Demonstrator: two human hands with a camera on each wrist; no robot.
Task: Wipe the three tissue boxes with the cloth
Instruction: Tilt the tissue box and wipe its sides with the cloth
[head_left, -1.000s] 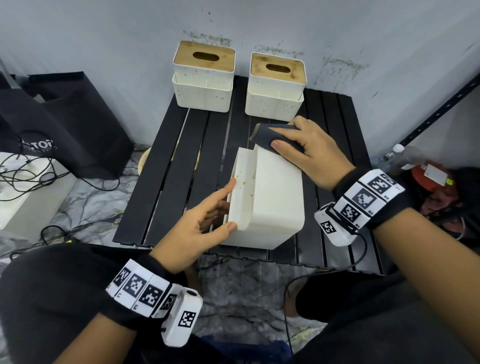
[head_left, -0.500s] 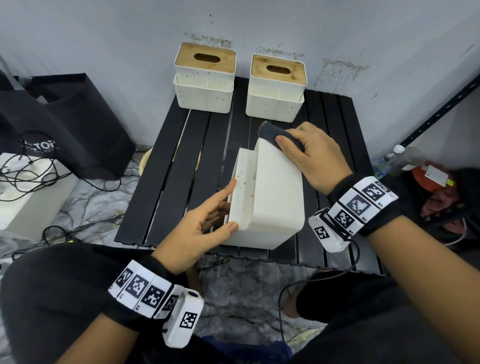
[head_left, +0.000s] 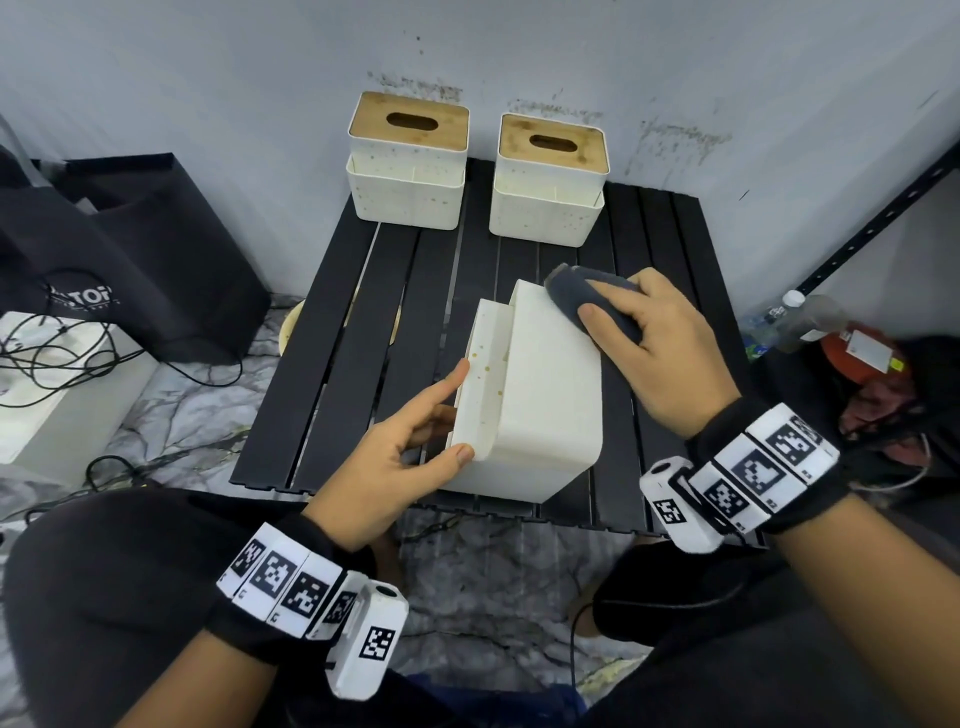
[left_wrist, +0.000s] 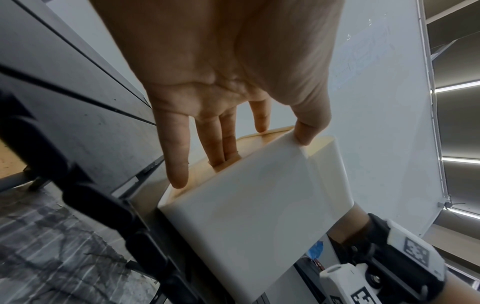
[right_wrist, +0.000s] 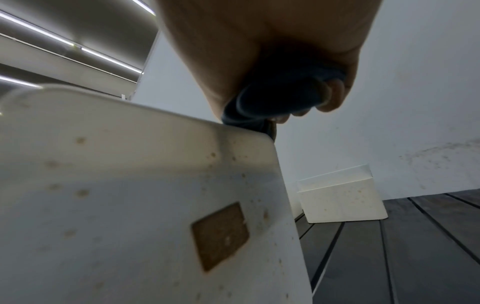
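Note:
A white tissue box (head_left: 545, 415) lies on its side in the middle of the black slatted table (head_left: 332, 364). My left hand (head_left: 457, 415) holds its lid end, thumb on the near corner and fingers on the wooden lid. In the left wrist view two fingers (left_wrist: 223, 152) reach into the lid slot of the box (left_wrist: 246, 216). My right hand (head_left: 613, 306) grips a dark cloth (head_left: 569, 293) and presses it on the box's far top edge. The right wrist view shows the cloth (right_wrist: 280, 96) on the speckled box (right_wrist: 130, 185). Two more tissue boxes (head_left: 408, 161) (head_left: 550, 179) stand upright at the back.
A grey wall runs close behind the table. A black bag (head_left: 130, 249) and a white unit with cables (head_left: 52, 389) sit at the left. A bottle (head_left: 800, 322), a red item (head_left: 857, 358) and a black shelf post (head_left: 883, 197) are at the right.
My right hand has slid the cloth from the box's far end to the right and nearer, along its top edge. The left hand and the box have stayed put.

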